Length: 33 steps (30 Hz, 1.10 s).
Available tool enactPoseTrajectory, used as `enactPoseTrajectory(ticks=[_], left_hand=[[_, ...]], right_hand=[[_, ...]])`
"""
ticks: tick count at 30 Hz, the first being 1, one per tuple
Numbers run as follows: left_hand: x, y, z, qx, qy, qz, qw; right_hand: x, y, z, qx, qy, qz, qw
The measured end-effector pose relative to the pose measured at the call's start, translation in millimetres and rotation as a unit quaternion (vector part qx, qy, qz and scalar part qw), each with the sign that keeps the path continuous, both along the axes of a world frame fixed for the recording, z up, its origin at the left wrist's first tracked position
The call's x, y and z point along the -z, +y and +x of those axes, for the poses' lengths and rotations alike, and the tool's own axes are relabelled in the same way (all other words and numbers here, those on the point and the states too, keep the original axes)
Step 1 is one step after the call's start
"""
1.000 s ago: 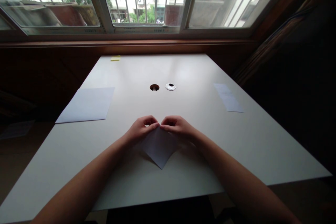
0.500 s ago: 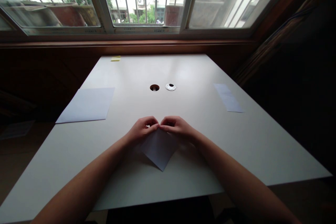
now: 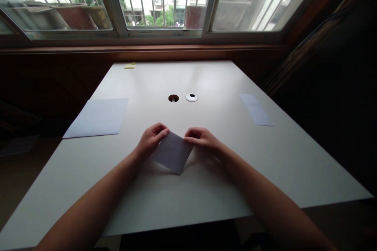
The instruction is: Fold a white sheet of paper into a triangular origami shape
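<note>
A small folded square of white paper (image 3: 173, 153) is tilted up off the white table (image 3: 206, 188), its lower corner touching the surface. My left hand (image 3: 151, 139) pinches the paper's upper left corner with curled fingers. My right hand (image 3: 203, 140) pinches the right corner, fingers closed on the edge. Both hands sit near the table's middle, a little in front of the round cable hole (image 3: 173, 98).
A flat white sheet (image 3: 97, 117) lies at the left edge. A narrow paper strip (image 3: 255, 110) lies at the right. A white round cap (image 3: 191, 97) sits beside the hole. A yellow note pad (image 3: 129, 65) is at the far left corner, under the barred window.
The hands have drawn apart and moved slightly away from me. The paper has been lifted and turned, and now shows as a tilted square instead of a downward-pointing triangle.
</note>
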<state>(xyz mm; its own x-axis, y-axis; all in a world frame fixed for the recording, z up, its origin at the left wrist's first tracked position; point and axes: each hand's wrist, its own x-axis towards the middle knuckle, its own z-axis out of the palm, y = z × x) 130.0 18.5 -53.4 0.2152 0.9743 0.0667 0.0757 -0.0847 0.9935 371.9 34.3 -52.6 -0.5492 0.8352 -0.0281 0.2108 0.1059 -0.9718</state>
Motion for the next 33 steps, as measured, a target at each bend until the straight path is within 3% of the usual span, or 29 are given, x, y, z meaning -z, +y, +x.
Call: enactPoseTrajectory(ticks=[6, 11, 14, 16, 23, 27, 33], left_hand=[[2.9, 8, -11, -0.076, -0.069, -0.028, 0.994], [1.2, 14, -20, -0.133, -0.108, -0.010, 0.985], [0.9, 12, -17, -0.096, -0.076, -0.023, 0.992], [0.7, 9, -12, -0.048, -0.037, -0.035, 0.998], [-8.1, -1, 7, 0.042, 0.092, 0.013, 0.995], [-10.7, -1, 11, 0.070, 0.126, 0.022, 0.989], [-7.6, -1, 11, 0.083, 0.131, 0.028, 0.988]], right_hand=[[0.2, 3, 13, 0.023, 0.019, 0.002, 1.000], [3.6, 6, 24, 0.111, 0.047, 0.005, 0.993], [4.5, 9, 23, 0.150, 0.069, 0.016, 0.986], [2.6, 8, 19, 0.140, 0.058, 0.022, 0.988], [-5.6, -6, -5, -0.003, -0.058, 0.080, 0.995], [-2.5, -6, -7, -0.007, -0.057, 0.091, 0.994], [-2.6, -4, -3, 0.002, -0.051, 0.051, 0.997]])
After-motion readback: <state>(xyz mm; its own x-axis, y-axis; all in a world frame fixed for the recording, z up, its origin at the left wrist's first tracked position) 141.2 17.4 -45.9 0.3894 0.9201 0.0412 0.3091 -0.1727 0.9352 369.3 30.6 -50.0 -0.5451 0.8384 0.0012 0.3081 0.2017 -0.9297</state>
